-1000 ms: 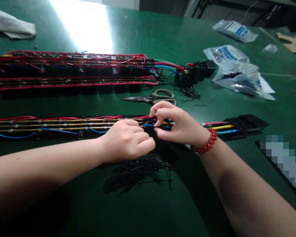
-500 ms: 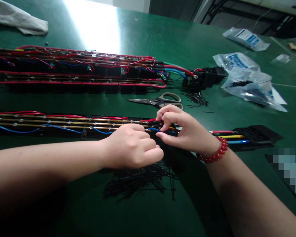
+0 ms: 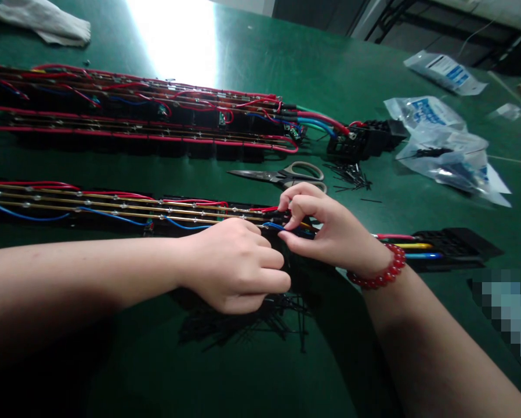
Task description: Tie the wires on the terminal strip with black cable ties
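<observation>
Lowered slightly since the earlier frame: left hand (image 3: 243, 267), fingers curled, grip hidden. At the wired strip (image 3: 191, 212) on the tabletop (image 3: 177, 171): right hand (image 3: 317, 223), thumb and forefinger almost meeting at a blue wire (image 3: 272, 225), pinch uncertain. Likely fault: wire torn loose by over-hard pulling.

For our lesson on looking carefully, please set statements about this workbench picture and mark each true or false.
1. The right hand has a red beaded bracelet at its wrist. True.
2. The right hand grips the scissors. False: the scissors lie on the green table.
3. Both hands are at the nearest wired strip. True.
4. The pale cloth is at the far right. False: the pale cloth is upper left.
5. Thin black strips lie below the left hand in the picture. True.
</observation>
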### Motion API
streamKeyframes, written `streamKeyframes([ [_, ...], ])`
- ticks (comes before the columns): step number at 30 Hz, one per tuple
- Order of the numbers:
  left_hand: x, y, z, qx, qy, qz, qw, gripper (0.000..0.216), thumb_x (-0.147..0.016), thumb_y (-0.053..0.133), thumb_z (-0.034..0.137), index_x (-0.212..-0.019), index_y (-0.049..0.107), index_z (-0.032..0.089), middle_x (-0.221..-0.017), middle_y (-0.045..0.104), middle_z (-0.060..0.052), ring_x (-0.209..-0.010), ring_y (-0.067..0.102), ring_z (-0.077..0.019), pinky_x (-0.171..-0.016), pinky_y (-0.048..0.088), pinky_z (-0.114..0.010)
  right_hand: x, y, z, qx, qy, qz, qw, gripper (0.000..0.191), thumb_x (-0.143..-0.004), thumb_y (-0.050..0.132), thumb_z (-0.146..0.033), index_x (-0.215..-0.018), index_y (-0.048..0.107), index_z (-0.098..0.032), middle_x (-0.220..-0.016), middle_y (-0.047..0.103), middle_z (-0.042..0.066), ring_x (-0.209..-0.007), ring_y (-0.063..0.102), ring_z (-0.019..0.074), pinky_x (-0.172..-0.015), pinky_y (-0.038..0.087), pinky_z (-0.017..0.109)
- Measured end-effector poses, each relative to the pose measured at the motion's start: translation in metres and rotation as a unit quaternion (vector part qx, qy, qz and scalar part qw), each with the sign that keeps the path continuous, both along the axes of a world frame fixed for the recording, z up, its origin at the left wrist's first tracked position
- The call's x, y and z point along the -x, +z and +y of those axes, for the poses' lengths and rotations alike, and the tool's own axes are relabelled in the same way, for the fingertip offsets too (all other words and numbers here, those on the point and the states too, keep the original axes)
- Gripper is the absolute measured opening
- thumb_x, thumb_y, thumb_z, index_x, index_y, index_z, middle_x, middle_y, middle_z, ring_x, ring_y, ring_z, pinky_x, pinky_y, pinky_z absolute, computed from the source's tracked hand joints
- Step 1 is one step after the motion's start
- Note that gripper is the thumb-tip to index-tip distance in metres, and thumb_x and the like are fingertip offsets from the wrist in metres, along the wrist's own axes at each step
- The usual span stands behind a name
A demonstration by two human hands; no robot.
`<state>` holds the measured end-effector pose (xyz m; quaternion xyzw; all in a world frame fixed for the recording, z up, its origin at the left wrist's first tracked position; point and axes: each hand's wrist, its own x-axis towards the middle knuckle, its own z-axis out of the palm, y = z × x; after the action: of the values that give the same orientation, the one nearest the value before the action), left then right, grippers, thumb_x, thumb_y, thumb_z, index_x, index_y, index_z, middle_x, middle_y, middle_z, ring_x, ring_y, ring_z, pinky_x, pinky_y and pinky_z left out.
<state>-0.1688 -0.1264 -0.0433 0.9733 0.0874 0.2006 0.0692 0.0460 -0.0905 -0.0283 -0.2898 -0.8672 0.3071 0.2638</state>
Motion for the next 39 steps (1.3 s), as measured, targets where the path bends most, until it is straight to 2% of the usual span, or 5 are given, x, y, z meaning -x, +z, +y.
streamKeyframes([
  [14, -0.0012, 0.0023, -0.0007, 0.020, -0.026, 0.070, 0.997, 0.006, -0.083, 0.059, 0.027, -0.086, 0.063, 0.023, -0.073, 0.064, 0.000, -0.065, 0.057, -0.0171, -0.060, 0.036, -0.038, 0.0002, -0.0007, -0.0006, 0.007, -0.008, -0.003, 1.000, 0.021, -0.074, 0.069, -0.009, -0.071, 0.051, -0.021, -0.096, 0.057, 0.003, -0.093, 0.058, 0.0167, -0.082, 0.050, 0.032],
  [20, -0.0017, 0.0024, -0.0005, 0.008, -0.034, 0.089, 0.995, 0.041, -0.089, 0.057, 0.061, -0.099, 0.063, 0.022, -0.070, 0.066, -0.001, -0.062, 0.059, -0.0187, -0.057, 0.034, -0.038, 0.0004, -0.0006, -0.0010, 0.003, -0.010, -0.001, 1.000, 0.021, -0.074, 0.069, -0.010, -0.071, 0.051, -0.021, -0.096, 0.057, 0.003, -0.092, 0.058, 0.0166, -0.083, 0.050, 0.032],
  [28, -0.0021, 0.0011, 0.0002, -0.026, -0.074, 0.041, 0.996, 0.014, -0.090, 0.057, 0.024, -0.076, 0.058, 0.022, -0.061, 0.060, 0.001, -0.057, 0.056, -0.0165, -0.057, 0.036, -0.037, 0.0009, 0.0010, -0.0017, 0.005, -0.016, -0.005, 1.000, 0.021, -0.074, 0.069, -0.011, -0.071, 0.051, -0.022, -0.096, 0.057, 0.003, -0.092, 0.058, 0.0171, -0.083, 0.050, 0.034],
  [33, -0.0023, 0.0012, 0.0007, -0.041, -0.033, -0.005, 0.999, 0.025, -0.096, 0.051, 0.029, -0.072, 0.055, 0.022, -0.060, 0.060, 0.002, -0.055, 0.054, -0.0148, -0.058, 0.038, -0.035, 0.0007, 0.0000, -0.0014, 0.002, -0.011, -0.005, 1.000, 0.022, -0.075, 0.068, -0.010, -0.071, 0.050, -0.022, -0.096, 0.057, 0.003, -0.092, 0.057, 0.0169, -0.084, 0.050, 0.034],
  [39, -0.0022, 0.0000, 0.0024, -0.086, 0.084, -0.072, 0.990, 0.030, -0.098, 0.047, 0.029, -0.070, 0.055, 0.021, -0.059, 0.061, 0.003, -0.053, 0.054, -0.0125, -0.057, 0.037, -0.032, -0.0007, 0.0021, -0.0013, 0.011, -0.003, 0.005, 1.000, 0.018, -0.081, 0.066, -0.017, -0.072, 0.051, -0.021, -0.096, 0.057, 0.004, -0.093, 0.057, 0.0169, -0.084, 0.049, 0.033],
])
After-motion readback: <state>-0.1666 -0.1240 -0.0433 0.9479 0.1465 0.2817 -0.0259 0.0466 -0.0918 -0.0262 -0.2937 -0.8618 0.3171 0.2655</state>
